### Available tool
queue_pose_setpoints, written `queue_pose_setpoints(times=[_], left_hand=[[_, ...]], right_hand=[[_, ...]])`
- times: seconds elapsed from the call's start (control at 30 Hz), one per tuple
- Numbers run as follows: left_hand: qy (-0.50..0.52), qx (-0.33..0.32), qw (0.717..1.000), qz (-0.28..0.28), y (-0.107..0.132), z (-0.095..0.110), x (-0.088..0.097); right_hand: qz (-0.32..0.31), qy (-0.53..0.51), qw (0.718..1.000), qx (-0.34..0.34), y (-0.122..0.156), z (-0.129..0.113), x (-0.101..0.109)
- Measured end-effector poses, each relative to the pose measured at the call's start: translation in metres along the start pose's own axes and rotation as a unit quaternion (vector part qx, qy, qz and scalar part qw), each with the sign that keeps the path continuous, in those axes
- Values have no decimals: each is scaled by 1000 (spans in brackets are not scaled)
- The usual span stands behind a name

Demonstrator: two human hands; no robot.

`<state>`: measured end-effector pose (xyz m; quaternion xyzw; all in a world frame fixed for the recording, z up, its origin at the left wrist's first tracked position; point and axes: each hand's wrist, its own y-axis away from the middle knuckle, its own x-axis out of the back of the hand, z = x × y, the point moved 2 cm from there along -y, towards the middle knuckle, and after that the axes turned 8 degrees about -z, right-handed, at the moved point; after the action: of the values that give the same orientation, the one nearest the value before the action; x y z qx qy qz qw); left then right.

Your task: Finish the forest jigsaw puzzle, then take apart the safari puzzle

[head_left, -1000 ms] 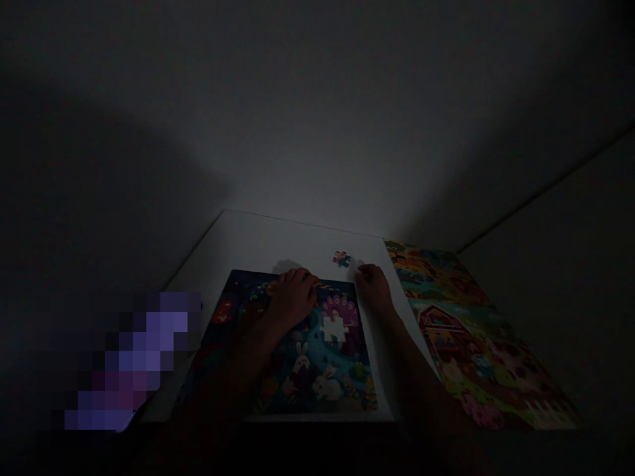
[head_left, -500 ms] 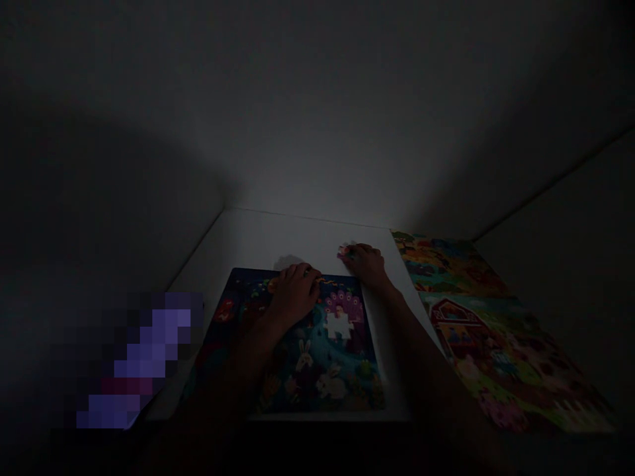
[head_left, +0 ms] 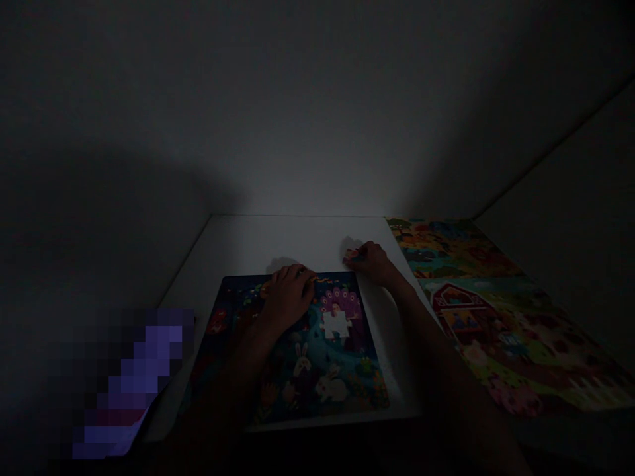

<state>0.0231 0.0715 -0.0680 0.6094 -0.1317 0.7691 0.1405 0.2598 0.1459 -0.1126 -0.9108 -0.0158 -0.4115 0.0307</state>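
Jigsaw piece [head_left: 351,256] lies on the white counter [head_left: 258,244] under my right grip [head_left: 371,262], fingers closed down on it, just above the peacock puzzle board [head_left: 342,380]. My left grip [head_left: 288,296] rests on the board's top edge, its hold unclear in this dark; a farm puzzle [head_left: 516,337] lies to my right.

the left hand [head_left: 288,295] lies palm down, knuckles up, its fingers [head_left: 297,272] bunched and draped forward with the wrist low behind them. the right hand [head_left: 372,263] sits a little further forward and out to the side, apart from those fingers, with its fingertips [head_left: 353,256] drawn together and pointing inward toward them, the back of the hand raised. the left forearm [head_left: 233,377] and the right forearm [head_left: 436,347] run back from the wrists, angling apart, dark and hard to make out toward the bottom of the view.
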Motion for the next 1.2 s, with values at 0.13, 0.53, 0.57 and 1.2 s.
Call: queue_pose_setpoints(times=[0.13,0.53,0.57,1.2], left_hand=[[4,-13,1000,15,-1,-3,-2],[24,-23,999,19,1,-2,1],[28,-28,999,20,1,-1,0],[61,-58,996,5,-1,0,-3]], right_hand=[[11,-134,991,-24,1,-2,4],[-135,-425,895,29,17,-33,3],[-146,-424,893,37,18,-37,1],[-256,-375,883,121,36,-73,-14]])
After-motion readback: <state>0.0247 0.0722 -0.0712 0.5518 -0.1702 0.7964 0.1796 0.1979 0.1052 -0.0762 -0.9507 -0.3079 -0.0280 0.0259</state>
